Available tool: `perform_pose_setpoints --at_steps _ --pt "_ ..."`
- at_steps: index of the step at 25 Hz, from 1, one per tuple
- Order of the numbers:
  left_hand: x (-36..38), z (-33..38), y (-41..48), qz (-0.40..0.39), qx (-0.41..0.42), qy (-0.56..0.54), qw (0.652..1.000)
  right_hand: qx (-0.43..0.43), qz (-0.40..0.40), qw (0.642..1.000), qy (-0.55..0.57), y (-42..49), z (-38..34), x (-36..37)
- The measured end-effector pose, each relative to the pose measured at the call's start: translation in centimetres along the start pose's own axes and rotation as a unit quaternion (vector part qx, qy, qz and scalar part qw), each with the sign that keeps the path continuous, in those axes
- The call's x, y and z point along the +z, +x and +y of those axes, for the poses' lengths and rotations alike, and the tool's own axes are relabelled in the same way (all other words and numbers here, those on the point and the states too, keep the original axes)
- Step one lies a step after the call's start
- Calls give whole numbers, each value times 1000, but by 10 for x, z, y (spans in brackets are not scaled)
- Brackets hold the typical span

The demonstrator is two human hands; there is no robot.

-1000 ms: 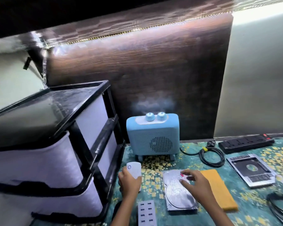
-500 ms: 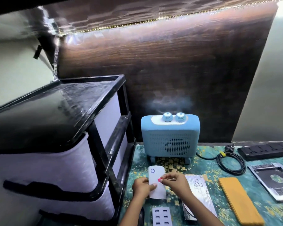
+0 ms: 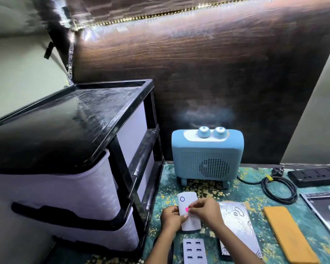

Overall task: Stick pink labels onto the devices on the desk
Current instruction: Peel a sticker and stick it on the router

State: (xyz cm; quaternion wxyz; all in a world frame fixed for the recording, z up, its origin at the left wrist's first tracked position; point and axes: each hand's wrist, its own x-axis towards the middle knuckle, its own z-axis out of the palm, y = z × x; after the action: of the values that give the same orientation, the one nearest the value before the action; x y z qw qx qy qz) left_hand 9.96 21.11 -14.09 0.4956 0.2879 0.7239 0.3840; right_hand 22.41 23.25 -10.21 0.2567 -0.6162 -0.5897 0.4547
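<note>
Nearest on the tabletop (image 3: 246,193), a white device (image 3: 191,224) is gripped along its edge by the left hand (image 3: 171,219), while a pink label (image 3: 187,209) is pinched against its face by the right hand (image 3: 206,211). The sticking step is judged to be in hand; next, the label must be pressed flat and released. Farther back, no label is seen on the blue appliance (image 3: 208,159).

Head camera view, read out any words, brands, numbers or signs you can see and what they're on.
No readable text anywhere.
White device: only a blue ring symbol, no letters.
Hard drive: small print at its near end, too blurred to read.
Pink label: looks blank.
</note>
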Motion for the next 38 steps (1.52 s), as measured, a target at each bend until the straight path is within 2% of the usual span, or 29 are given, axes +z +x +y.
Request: perform_pose_setpoints --at_steps 7,12,15,21,24,28,33,38 --pt "2 -1 -1 13 21 35 999 51 76 996 -11 -1 -1 4" --pt "-2 2 -2 8 20 49 999 20 14 998 -57 3 -1 6" --pt "-3 2 -5 11 36 54 998 5 15 997 -70 2 -2 9" --pt "-5 5 -6 8 43 57 997 57 10 994 -93 5 -9 3" --pt "-4 8 -10 12 39 68 997 57 -5 994 -95 7 -6 0" --pt "-4 9 -10 -8 64 100 993 38 -44 998 2 0 9 -16" --pt "-12 5 8 50 80 75 993 23 38 991 123 -25 39 -54" --pt "-6 9 2 93 28 34 995 4 84 976 201 -52 45 -96"
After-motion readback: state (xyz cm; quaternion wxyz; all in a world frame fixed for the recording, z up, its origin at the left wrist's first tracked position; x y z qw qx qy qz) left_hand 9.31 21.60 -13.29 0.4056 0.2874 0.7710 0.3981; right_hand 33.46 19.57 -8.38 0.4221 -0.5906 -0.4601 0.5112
